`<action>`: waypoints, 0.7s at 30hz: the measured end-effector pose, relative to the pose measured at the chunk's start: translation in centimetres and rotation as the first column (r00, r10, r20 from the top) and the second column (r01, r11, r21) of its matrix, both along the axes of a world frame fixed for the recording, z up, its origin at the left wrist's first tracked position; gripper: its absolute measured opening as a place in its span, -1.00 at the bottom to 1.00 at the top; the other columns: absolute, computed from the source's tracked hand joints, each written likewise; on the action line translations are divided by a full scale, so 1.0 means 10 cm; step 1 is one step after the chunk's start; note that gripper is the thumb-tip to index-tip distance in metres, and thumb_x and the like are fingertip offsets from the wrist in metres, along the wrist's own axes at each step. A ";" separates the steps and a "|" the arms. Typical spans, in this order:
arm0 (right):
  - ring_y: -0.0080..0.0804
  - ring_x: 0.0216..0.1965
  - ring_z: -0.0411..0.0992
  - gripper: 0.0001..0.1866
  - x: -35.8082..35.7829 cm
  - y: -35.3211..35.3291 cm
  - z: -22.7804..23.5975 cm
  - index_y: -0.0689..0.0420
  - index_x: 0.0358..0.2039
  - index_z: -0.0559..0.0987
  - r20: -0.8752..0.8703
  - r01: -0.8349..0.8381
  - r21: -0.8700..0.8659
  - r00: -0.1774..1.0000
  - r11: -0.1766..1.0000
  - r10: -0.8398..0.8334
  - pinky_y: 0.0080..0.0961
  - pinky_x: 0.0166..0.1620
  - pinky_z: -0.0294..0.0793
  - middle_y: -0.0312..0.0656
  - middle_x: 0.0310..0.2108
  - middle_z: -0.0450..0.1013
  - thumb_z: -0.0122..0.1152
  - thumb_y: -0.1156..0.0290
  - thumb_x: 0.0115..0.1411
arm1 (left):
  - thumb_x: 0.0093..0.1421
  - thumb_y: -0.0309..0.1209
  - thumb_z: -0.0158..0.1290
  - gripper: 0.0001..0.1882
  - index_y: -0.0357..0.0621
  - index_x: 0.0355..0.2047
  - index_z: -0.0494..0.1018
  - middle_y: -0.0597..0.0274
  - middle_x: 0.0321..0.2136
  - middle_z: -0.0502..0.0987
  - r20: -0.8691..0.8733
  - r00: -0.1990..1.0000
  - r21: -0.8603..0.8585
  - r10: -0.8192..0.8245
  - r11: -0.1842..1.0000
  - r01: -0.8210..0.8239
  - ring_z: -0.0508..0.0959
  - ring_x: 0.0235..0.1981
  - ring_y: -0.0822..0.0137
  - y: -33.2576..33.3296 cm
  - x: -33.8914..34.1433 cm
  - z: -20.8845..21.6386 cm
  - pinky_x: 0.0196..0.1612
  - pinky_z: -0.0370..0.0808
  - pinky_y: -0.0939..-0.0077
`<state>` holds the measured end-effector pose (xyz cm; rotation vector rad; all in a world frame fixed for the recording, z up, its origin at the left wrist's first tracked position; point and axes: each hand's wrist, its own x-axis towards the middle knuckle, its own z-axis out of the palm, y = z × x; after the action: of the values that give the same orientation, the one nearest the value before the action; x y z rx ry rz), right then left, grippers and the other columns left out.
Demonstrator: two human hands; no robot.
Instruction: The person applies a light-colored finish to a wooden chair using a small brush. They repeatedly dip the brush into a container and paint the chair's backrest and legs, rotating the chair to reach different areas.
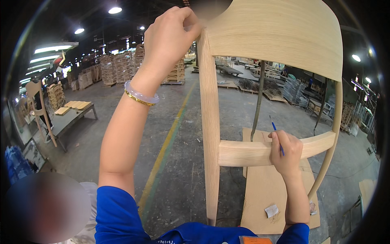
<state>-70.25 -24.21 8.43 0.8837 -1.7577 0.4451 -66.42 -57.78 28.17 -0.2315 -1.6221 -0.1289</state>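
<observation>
In front of me a pale, unpainted wooden chair frame stands raised, with a broad curved backrest at the top and a crossrail lower down. My left hand reaches up with its fingers closed around the top of the left post, where post and backrest meet. A slim blue paintbrush is pinched in my right hand, its thin end pointing up and away. That hand is against the crossrail, right of its middle, and hides part of it.
Under the frame lies a brown cardboard sheet with a crumpled white scrap. Dark metal rods hang behind the frame. A person is close at lower left. A table with wooden pieces stands left; stacked chair parts stand farther back.
</observation>
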 end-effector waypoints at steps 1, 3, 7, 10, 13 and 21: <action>-0.07 -0.65 0.42 -0.85 -0.01 -0.01 0.01 0.14 -0.41 0.57 0.001 -0.003 -0.002 1.000 1.000 0.003 -0.20 -0.54 0.30 -0.11 -0.63 0.45 0.19 0.48 0.34 | 0.23 -0.24 0.26 -0.81 -0.08 -0.35 0.67 0.27 -0.32 0.67 0.032 0.999 0.002 -0.004 1.000 0.004 0.69 -0.29 0.18 -0.01 0.00 -0.01 -0.22 0.60 0.24; -0.06 -0.65 0.42 -0.85 -0.02 -0.03 0.01 0.14 -0.42 0.57 0.004 -0.002 -0.002 1.000 1.000 0.002 -0.20 -0.54 0.30 -0.11 -0.63 0.45 0.19 0.49 0.34 | 0.23 -0.23 0.27 -0.81 -0.08 -0.35 0.67 0.28 -0.32 0.67 0.092 0.996 0.002 -0.004 1.000 0.003 0.69 -0.29 0.21 -0.04 0.03 -0.08 -0.23 0.60 0.27; -0.05 -0.64 0.42 -0.85 -0.01 -0.03 0.01 0.14 -0.42 0.57 0.003 -0.002 -0.008 1.000 1.000 0.002 -0.20 -0.52 0.31 -0.11 -0.63 0.45 0.20 0.48 0.34 | 0.23 -0.29 0.29 -0.81 -0.15 -0.30 0.67 0.29 -0.40 0.65 0.144 0.974 0.054 -0.177 0.984 0.171 0.60 -0.38 0.42 -0.11 0.15 -0.20 -0.28 0.51 0.45; -0.06 -0.63 0.42 -0.84 0.00 0.01 0.01 0.14 -0.43 0.57 -0.001 -0.006 -0.010 1.000 1.000 0.006 -0.20 -0.51 0.32 -0.11 -0.63 0.44 0.20 0.48 0.34 | 0.23 -0.23 0.27 -0.77 -0.14 -0.35 0.68 0.27 -0.39 0.67 0.170 0.931 0.154 -0.323 0.942 0.299 0.66 -0.34 0.35 -0.10 0.19 -0.19 -0.26 0.55 0.38; -0.06 -0.63 0.42 -0.84 0.01 0.06 0.00 0.13 -0.43 0.57 0.004 -0.030 -0.015 1.000 0.999 0.030 -0.20 -0.50 0.32 -0.11 -0.63 0.44 0.20 0.49 0.34 | 0.24 -0.21 0.26 -0.75 -0.16 -0.34 0.68 0.27 -0.41 0.68 0.101 0.956 0.115 -0.276 0.958 0.264 0.65 -0.34 0.36 -0.03 0.20 -0.16 -0.25 0.55 0.39; -0.06 -0.62 0.43 -0.85 -0.01 0.09 -0.01 0.13 -0.43 0.59 -0.003 -0.053 -0.017 0.999 0.998 0.053 -0.20 -0.50 0.33 -0.11 -0.64 0.45 0.20 0.50 0.32 | 0.27 -0.23 0.27 -0.77 -0.14 -0.28 0.68 0.33 -0.44 0.64 0.024 0.997 0.082 -0.067 0.995 0.065 0.54 -0.43 0.47 0.13 0.24 -0.04 -0.32 0.46 0.47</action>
<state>-70.31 -23.29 8.35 0.9200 -1.7295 0.4922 -63.99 -56.51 27.80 -0.2213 -1.6323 -0.2490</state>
